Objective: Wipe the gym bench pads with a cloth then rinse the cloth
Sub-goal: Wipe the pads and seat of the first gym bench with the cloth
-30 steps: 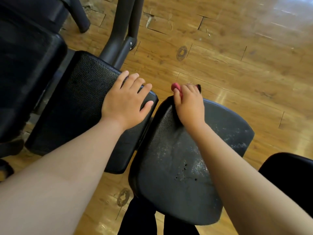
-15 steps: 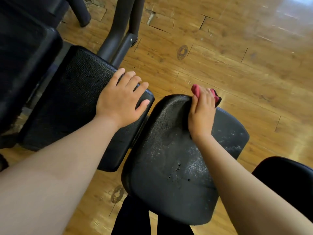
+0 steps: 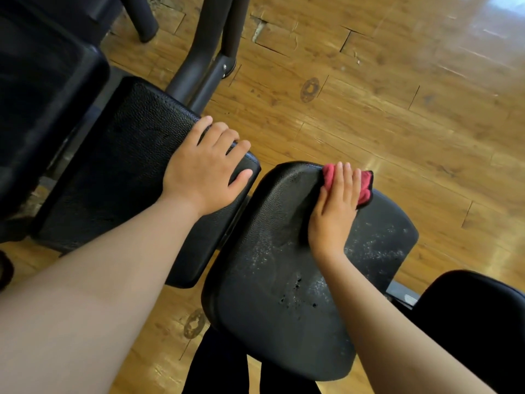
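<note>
Black padded block (image 3: pixel 42 109), large, glossy: far left of the wide black seat pad (image 3: pixel 284 294), partly cut by the frame edge. Black rectangular pad in pebbled vinyl (image 3: pixel 122 172): just left of the seat pad, a narrow gap between the two. Left hand (image 3: pixel 204 172): lies flat on the rectangular pad's corner nearest the seat pad, fingers straight and slightly spread, holding nothing. Dark metal frame tubes (image 3: pixel 204 66): beyond the seat pad to its upper left, standing on the floor behind the rectangular pad. Wide black seat pad: rounded corners, textured vinyl, whitish specks across its middle and right side, a few small pits near its centre. Right hand (image 3: pixel 335 211): on the seat pad's far edge, palm down, fingers straight and together, pressing the cloth against the vinyl. Red cloth with dark trim (image 3: pixel 329 177): bunched under the right hand's fingers at the seat pad's far edge, showing on both sides of them. Wooden plank floor (image 3: pixel 397 109), glossy, worn: beneath and beyond the seat pad. Black rounded shape (image 3: pixel 477 322): right of the seat pad, near; identity unclear.
</note>
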`<action>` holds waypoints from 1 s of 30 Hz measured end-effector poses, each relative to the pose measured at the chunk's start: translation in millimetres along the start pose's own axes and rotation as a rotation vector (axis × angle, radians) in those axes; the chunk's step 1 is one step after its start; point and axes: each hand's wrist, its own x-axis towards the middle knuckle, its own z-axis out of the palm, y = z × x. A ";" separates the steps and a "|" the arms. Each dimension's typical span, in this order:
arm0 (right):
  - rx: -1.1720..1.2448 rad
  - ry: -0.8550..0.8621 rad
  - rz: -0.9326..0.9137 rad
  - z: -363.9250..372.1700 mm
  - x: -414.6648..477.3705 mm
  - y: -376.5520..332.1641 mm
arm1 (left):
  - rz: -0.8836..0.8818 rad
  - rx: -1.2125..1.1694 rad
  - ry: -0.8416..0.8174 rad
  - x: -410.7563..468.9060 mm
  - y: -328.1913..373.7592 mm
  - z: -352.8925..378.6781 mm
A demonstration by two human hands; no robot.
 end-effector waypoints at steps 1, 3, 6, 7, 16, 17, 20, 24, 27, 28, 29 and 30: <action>-0.005 -0.012 0.008 3.1 -2.9 -8.9 | 0.001 -0.004 -0.003 0.1 0.1 0.1; -0.007 -0.061 -0.065 5.4 -12.8 -21.7 | 0.001 -0.007 -0.005 0.6 0.5 -0.5; -0.010 -0.169 -0.260 -1.5 -27.7 -13.6 | -0.002 -0.005 -0.003 0.0 0.9 -1.0; 0.002 -0.196 -0.303 -5.2 -27.0 -5.8 | -0.003 -0.005 0.001 -0.1 0.9 -1.1; 0.059 0.059 0.098 8.1 2.7 -7.8 | 0.003 0.000 -0.011 0.9 0.6 0.3; 0.054 0.033 0.063 8.4 -2.8 -10.9 | 0.001 0.000 -0.007 0.8 0.6 0.2; 0.013 -0.062 -0.103 -2.8 -9.0 1.7 | -0.003 -0.001 -0.003 0.9 0.7 -0.6; -0.020 -0.131 -0.233 -18.0 3.2 27.4 | 0.001 -0.005 -0.003 1.6 0.7 -0.7; 0.052 -0.028 -0.034 -5.9 1.9 11.4 | 0.012 0.001 -0.009 0.7 0.4 0.4; 0.070 0.003 0.038 0.7 -1.0 -1.8 | 0.010 0.005 -0.007 0.7 0.3 0.3; 0.077 0.015 0.072 6.8 -4.6 -15.2 | 0.008 0.009 -0.006 0.5 0.6 0.0; 0.075 0.009 0.059 11.1 -9.8 -26.5 | 0.006 0.010 -0.007 0.2 1.0 -0.4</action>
